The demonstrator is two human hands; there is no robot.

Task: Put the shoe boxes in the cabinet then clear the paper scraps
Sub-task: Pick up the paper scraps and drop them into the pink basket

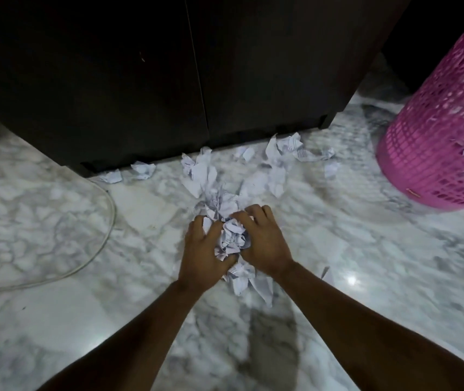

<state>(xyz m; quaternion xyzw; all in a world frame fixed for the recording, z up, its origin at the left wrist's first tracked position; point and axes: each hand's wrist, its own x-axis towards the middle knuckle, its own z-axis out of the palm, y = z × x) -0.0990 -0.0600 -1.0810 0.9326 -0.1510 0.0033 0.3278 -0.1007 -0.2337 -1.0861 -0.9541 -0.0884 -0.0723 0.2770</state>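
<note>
Gathering a crumpled paper wad (pixel 232 238) between left hand (pixel 201 249) and right hand (pixel 263 239), fingers curled round it, on the marble floor (pixel 55 221) before the closed dark cabinet (pixel 140 80). Loose scraps (pixel 284 153) along cabinet's base; pink mesh basket (pixel 445 122) right of cabinet, possibly holding paper.

My left grip (pixel 203 246) and right grip (pixel 261 241) clutch a wad of crumpled white paper scraps (pixel 232 238) on the marbled grey-white floor (pixel 55 221), before the closed dark cabinet (pixel 140 80), near a pink mesh plastic basket (pixel 445 131).
</note>
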